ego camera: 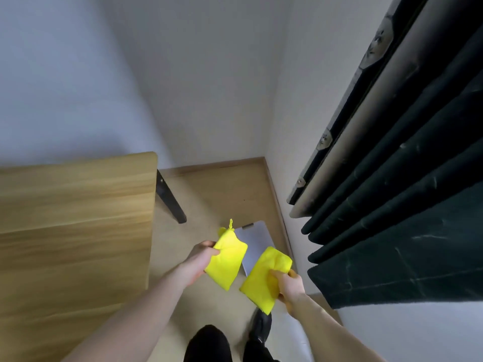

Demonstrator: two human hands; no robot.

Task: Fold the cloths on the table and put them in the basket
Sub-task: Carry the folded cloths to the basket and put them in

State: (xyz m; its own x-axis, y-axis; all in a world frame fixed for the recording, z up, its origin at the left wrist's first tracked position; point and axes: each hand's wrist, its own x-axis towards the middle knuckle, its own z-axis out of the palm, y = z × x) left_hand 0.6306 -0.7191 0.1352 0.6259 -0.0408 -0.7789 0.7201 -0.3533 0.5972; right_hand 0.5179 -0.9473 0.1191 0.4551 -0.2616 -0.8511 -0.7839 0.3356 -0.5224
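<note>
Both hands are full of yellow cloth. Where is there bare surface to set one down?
The wooden table beside the left hand shows all bare. Open floor lies between the table leg and wall. It is crowded ahead: grey container, both yellow cloths, the curtain by the right hand.

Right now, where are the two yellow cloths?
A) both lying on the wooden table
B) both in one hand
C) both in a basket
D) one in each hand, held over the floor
D: the left hand grips one yellow cloth and the right hand grips the other yellow cloth, beside the table.
</note>
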